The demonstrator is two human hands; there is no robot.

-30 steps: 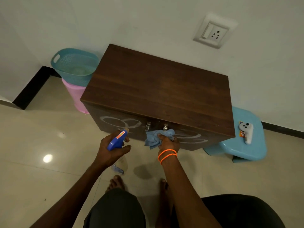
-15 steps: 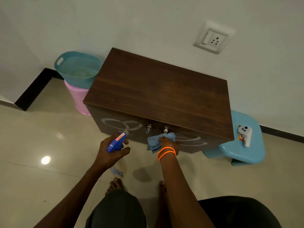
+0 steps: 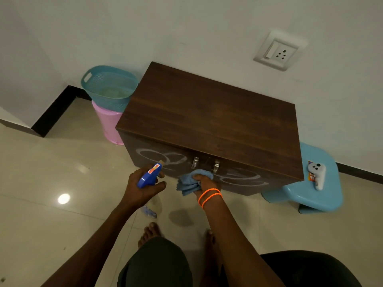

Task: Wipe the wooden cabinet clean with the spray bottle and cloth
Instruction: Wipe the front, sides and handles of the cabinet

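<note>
Your right hand (image 3: 205,182) is pressing the blue cloth (image 3: 189,184) against the wooden cabinet (image 3: 207,121) front; your left hand (image 3: 143,188) is gripping the spray bottle (image 3: 149,176), its orange label unreadable.

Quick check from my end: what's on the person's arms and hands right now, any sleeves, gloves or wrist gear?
Both forearms are bare, with no sleeves and no gloves in view. The right hand has two bright orange beaded bands around its wrist, side by side. The left hand and its wrist carry nothing: no band, watch or ring shows.
</note>
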